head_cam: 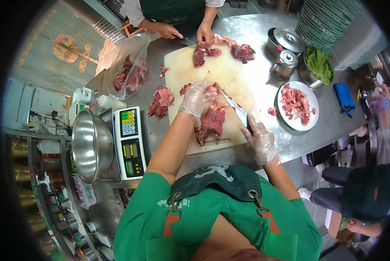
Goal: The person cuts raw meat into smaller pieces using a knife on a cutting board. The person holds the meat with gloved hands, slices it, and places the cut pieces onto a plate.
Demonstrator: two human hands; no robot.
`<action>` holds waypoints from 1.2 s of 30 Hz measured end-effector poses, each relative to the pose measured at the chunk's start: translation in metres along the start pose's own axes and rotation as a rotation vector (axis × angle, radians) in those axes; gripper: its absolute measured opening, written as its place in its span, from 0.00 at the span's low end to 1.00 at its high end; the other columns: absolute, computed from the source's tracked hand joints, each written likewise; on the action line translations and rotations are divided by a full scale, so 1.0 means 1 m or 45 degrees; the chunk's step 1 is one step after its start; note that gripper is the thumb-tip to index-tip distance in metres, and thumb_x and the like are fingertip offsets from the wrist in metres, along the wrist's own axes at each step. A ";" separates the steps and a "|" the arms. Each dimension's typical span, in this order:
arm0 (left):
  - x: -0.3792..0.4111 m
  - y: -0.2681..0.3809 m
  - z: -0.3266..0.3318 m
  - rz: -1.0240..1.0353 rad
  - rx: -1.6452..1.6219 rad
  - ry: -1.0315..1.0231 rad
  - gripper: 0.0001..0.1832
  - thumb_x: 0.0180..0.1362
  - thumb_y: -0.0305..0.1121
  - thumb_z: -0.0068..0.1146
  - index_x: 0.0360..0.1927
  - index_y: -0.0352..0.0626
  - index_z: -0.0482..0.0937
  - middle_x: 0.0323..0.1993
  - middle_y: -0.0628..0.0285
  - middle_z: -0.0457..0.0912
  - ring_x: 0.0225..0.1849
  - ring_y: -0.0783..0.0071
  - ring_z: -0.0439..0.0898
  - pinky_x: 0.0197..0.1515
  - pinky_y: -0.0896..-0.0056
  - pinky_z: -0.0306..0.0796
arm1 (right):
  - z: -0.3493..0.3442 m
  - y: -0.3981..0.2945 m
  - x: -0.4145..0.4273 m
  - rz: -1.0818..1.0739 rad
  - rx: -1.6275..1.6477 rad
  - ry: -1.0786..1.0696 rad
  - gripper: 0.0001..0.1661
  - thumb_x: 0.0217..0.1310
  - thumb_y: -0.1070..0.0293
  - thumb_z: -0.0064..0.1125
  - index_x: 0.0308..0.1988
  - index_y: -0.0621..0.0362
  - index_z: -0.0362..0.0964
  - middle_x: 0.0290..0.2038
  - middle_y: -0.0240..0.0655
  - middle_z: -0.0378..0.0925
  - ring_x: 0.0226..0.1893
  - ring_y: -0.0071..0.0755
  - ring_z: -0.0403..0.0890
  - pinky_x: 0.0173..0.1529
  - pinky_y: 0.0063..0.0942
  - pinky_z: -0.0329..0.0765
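My left hand (197,97), in a clear plastic glove, lies over the upper left of a red piece of raw meat (213,121) on the white cutting board (178,70); whether its fingers grip the meat is hard to tell. In my right hand (260,140), also gloved, is the dark handle of a knife (238,109). The blade points up and left across the board, its tip beside a small meat scrap (216,86) near my left fingertips. More raw meat (161,101) rests at the board's left edge.
Across the board, a co-worker's hands (204,34) work with a knife on another meat piece (201,56). At left are a bag of meat (129,76), a digital scale (129,143) and a steel bowl (94,145). A plate (314,112) of meat pieces, pots and stacked dishes stand right.
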State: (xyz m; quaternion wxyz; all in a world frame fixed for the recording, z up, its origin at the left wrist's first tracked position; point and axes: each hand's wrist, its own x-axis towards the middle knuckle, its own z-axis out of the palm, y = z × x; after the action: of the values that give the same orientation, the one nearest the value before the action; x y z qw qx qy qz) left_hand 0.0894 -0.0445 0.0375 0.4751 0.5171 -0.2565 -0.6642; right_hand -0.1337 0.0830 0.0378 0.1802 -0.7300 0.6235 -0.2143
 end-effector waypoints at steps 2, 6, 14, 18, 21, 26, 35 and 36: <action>0.004 -0.016 -0.007 -0.155 -0.125 -0.167 0.26 0.64 0.50 0.51 0.44 0.30 0.72 0.38 0.48 0.76 0.40 0.62 0.78 0.45 0.59 0.77 | 0.003 0.003 0.000 0.063 0.269 -0.014 0.29 0.61 0.60 0.59 0.60 0.58 0.65 0.33 0.40 0.78 0.29 0.38 0.79 0.35 0.34 0.76; -0.003 -0.019 0.006 -0.320 -0.352 -0.273 0.38 0.66 0.60 0.34 0.50 0.25 0.67 0.46 0.43 0.71 0.49 0.50 0.75 0.55 0.52 0.72 | 0.004 0.013 0.003 0.522 1.006 -0.202 0.28 0.62 0.62 0.59 0.59 0.58 0.67 0.35 0.37 0.80 0.29 0.24 0.78 0.35 0.24 0.75; 0.029 0.028 -0.063 0.091 0.122 0.042 0.50 0.63 0.70 0.22 0.60 0.25 0.64 0.61 0.43 0.66 0.62 0.51 0.66 0.63 0.57 0.60 | 0.007 0.052 -0.021 0.754 1.148 -0.160 0.28 0.60 0.63 0.60 0.58 0.64 0.68 0.38 0.36 0.81 0.34 0.19 0.77 0.40 0.21 0.75; 0.050 0.041 -0.102 0.090 0.740 0.225 0.49 0.60 0.72 0.28 0.65 0.33 0.62 0.67 0.50 0.62 0.68 0.56 0.58 0.69 0.55 0.46 | 0.012 0.053 -0.025 0.852 1.043 -0.221 0.30 0.59 0.61 0.61 0.58 0.61 0.68 0.41 0.38 0.81 0.39 0.24 0.79 0.46 0.24 0.75; 0.053 0.044 -0.109 -0.053 0.776 0.188 0.48 0.59 0.72 0.34 0.65 0.36 0.63 0.68 0.52 0.60 0.72 0.60 0.51 0.71 0.56 0.40 | 0.010 0.050 -0.025 0.751 0.808 -0.217 0.29 0.59 0.60 0.61 0.58 0.58 0.69 0.45 0.41 0.81 0.44 0.31 0.80 0.49 0.27 0.75; 0.048 0.036 -0.089 0.235 0.851 0.178 0.44 0.59 0.67 0.40 0.61 0.34 0.69 0.67 0.48 0.62 0.70 0.56 0.57 0.70 0.61 0.47 | 0.024 0.066 -0.025 0.553 0.669 -0.182 0.29 0.59 0.61 0.61 0.59 0.58 0.68 0.44 0.43 0.80 0.44 0.34 0.79 0.48 0.28 0.74; 0.022 -0.017 0.012 0.263 1.848 0.238 0.30 0.56 0.53 0.58 0.50 0.36 0.76 0.45 0.50 0.81 0.45 0.61 0.80 0.50 0.64 0.71 | 0.040 0.086 -0.025 0.784 1.339 -0.084 0.28 0.60 0.67 0.61 0.59 0.60 0.67 0.23 0.22 0.70 0.18 0.13 0.63 0.22 0.16 0.62; 0.026 -0.014 0.018 0.193 1.899 0.137 0.28 0.55 0.50 0.59 0.49 0.37 0.76 0.45 0.48 0.80 0.45 0.58 0.80 0.50 0.63 0.72 | 0.039 0.084 -0.024 0.783 1.343 -0.092 0.28 0.60 0.67 0.61 0.59 0.60 0.67 0.23 0.22 0.70 0.18 0.13 0.63 0.22 0.16 0.62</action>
State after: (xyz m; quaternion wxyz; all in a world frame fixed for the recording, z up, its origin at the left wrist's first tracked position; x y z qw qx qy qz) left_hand 0.0667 -0.0647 0.0200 0.0550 0.7146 -0.6496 -0.2535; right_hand -0.1857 0.0930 -0.0415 0.5919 -0.3358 0.6089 -0.4075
